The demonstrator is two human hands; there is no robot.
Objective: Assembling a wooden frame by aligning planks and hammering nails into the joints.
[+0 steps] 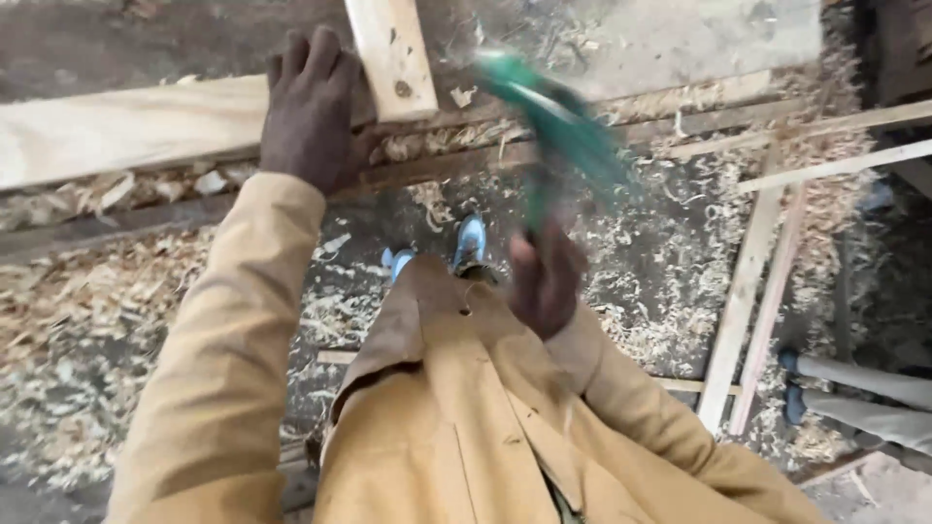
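Gripping a green tool (563,126) that shows only as a motion-blurred streak, the right hand (546,277) is raised in front of the person's chest, its grip closed around the tool's lower end; the tool rises up and to the left from the fist, and its kind cannot be told through the blur. The left hand (311,107) lies flat with fingers spread, its grip open, pressing down where a long pale plank (126,126) meets a short pale board (393,53) that crosses it at an angle (a small dark knot shows on the board just beside the fingers). Under the plank runs a darker wooden rail (437,165) with curls of wood caught along it. Both arms wear tan sleeves, and a tan jacket (466,427) fills the lower middle of the view. Below the tool, two light blue shoes (471,243) stand on a floor (670,281) thick with wood shavings. To the right, thin wooden slats (743,291) lie across the shavings, and at the far right edge another person's grey-clad legs (864,378) reach in.
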